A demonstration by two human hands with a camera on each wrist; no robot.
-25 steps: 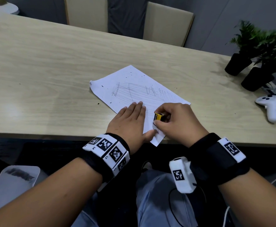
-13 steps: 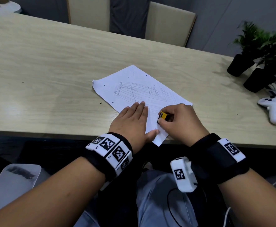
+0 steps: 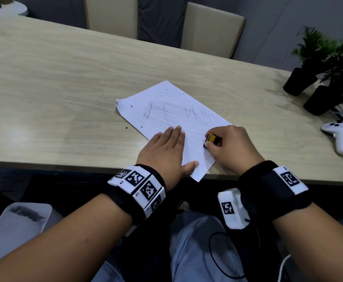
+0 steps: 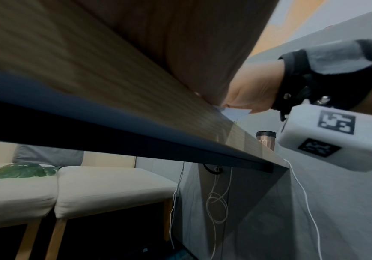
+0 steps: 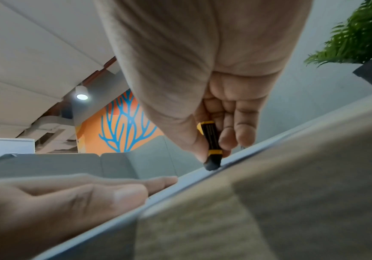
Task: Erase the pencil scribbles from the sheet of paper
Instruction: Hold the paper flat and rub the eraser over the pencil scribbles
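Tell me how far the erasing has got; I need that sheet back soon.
Early stage. Done: dark crumbs scattered on the sheet of paper suggest some rubbing. In hand: the left hand lies flat on the sheet while the right hand pinches the eraser, tip on the paper. Left: most pencil scribbles still cover the middle.

Soft, even light is falling on the table (image 3: 65,82) in front of me; the potted plants (image 3: 333,55) at its far right are smearing with blur. A ceiling lamp (image 5: 81,96) is glowing above my right wrist, where the table edge is blurring.
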